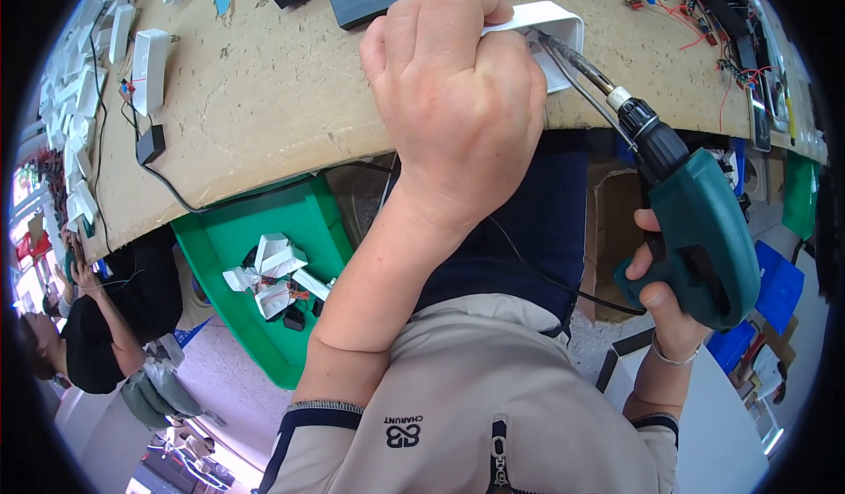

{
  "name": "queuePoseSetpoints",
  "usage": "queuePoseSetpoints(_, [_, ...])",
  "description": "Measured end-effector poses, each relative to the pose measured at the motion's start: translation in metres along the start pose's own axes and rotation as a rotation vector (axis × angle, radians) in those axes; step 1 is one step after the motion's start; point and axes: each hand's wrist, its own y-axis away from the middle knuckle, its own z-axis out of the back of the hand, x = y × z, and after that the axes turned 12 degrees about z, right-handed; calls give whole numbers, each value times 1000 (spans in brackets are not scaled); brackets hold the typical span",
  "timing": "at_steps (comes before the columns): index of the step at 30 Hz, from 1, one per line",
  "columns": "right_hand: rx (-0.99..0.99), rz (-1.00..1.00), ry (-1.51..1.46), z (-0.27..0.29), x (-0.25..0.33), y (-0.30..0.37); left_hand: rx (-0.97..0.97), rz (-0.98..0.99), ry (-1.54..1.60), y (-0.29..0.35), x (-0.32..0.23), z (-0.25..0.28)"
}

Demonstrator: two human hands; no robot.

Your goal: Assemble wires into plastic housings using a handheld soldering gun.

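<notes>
My left hand (458, 98) is closed over a white open-sided plastic housing (544, 14) at the table's near edge, its knuckles toward me and its fingertips mostly hidden. In my right hand (669, 314) is a dark green soldering gun (711, 230), gripped by its handle with the fingers around the trigger area. The gun's metal tip and the thin feed tube beside it reach into the housing, close to my left fingers. What the tip touches inside cannot be made out. A black cord runs from the gun's handle across my lap.
Black boxes (368, 0) lie beyond my left hand. White housings (151, 72) crowd the table's left side. Circuit boards with red wires (682, 10) lie at the far right. Below the edge, a green bin (290, 366) holds white parts. Another person (97, 344) sits at left.
</notes>
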Motion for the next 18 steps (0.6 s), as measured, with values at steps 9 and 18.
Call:
queuePoseSetpoints(9, [-43, -53, -13, -3, 4, 2, -67, 104, 226, 5, 7, -15])
queuePoseSetpoints(18, [-31, -41, -31, -3, 2, 2, 55, 122, 106, -10, -3, 6])
